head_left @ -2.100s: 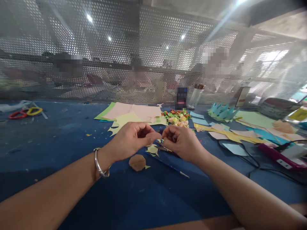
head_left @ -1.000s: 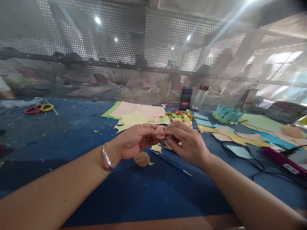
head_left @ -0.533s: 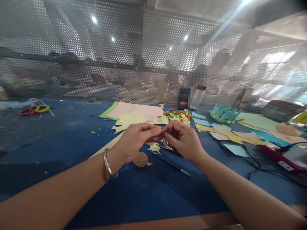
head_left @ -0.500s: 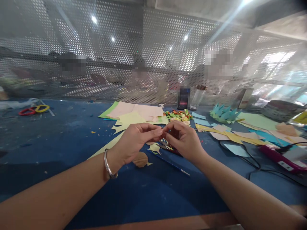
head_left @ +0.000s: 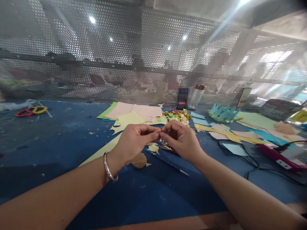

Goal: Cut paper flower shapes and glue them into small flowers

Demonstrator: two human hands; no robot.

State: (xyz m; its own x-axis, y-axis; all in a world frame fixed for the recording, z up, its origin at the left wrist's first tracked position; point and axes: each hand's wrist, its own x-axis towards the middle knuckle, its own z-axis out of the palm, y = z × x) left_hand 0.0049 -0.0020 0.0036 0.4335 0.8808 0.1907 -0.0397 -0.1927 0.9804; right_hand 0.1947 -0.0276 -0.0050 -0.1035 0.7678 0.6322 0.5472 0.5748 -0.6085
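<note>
My left hand [head_left: 135, 140] and my right hand [head_left: 181, 139] meet fingertip to fingertip above the blue table [head_left: 153, 195]. Both are closed in a pinch, and whatever is between the fingertips is too small and hidden to name. Beneath them lie pale yellow paper scraps [head_left: 153, 147] and scissors [head_left: 165, 147], partly covered by my right hand. A round brown piece [head_left: 139, 160] rests below my left hand. To its right a thin blue stick with a pale tip [head_left: 171, 164] lies slantwise on the table.
Behind my hands are pink paper sheets [head_left: 134, 111] and a pile of small coloured paper pieces [head_left: 178, 116]. Blue paper spikes [head_left: 223, 112], a purple power strip [head_left: 281, 158] and its black cable stand right. Red-and-yellow-handled scissors [head_left: 31, 111] lie left. A perforated metal screen [head_left: 115, 73] closes the back.
My right hand's fingertips have come closer to those of my left, and the thumb has straightened slightly. The whole view has shifted a little; the things on the table lie as before.
</note>
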